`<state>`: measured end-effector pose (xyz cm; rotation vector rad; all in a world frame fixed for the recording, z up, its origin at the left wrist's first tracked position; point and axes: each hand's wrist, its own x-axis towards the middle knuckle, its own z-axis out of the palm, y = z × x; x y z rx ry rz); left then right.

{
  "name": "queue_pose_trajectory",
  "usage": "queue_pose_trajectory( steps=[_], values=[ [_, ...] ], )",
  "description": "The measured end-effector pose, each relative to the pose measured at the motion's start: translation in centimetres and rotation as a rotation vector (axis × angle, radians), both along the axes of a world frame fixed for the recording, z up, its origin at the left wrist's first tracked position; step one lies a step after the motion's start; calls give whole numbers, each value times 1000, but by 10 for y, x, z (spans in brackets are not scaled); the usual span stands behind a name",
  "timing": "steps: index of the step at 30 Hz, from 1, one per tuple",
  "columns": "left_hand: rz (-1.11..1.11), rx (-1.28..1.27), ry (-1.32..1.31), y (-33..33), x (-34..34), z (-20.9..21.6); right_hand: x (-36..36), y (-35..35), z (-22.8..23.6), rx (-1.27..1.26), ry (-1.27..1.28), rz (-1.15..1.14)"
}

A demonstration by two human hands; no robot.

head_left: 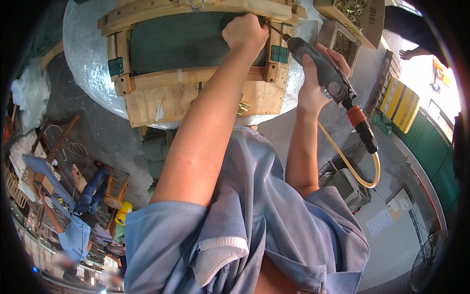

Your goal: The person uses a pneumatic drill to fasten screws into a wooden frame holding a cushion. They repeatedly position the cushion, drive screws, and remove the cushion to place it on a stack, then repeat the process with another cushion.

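Note:
My right hand [313,83] is wrapped round a grey pneumatic screwdriver [320,66], with an orange coupling and a yellow air hose [350,166] at its rear end. The driver's thin bit points up and left to the right side of a wooden frame [205,74]. Beside the bit tip, my left hand [247,33] is closed in a fist at the frame's upper right. Whatever it grips is hidden. A dark green panel [171,41] fills the frame. Green hinge-like plates [279,54] sit on both side posts. Small brass-coloured pieces [242,108] lie on the plywood board below.
Shiny clear film [85,73] covers the round surface under the frame. At the upper right stand a cardboard box [360,24] and a wooden tray [338,41] of small metal parts. Another person [76,235] works at the lower left; someone's hand [413,53] shows at the right.

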<state>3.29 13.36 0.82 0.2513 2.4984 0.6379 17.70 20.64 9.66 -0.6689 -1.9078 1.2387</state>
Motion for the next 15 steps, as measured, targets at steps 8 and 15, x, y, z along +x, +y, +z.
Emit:
queue_pose_trajectory(
  steps=[8, 15],
  values=[
    [2, 14, -2, -2, -1, 2, -10, -7, 8, 0, -46, -10],
    [5, 14, -11, 0, 0, 1, -27, -1, 6, -5, 21, -28]
  ],
)
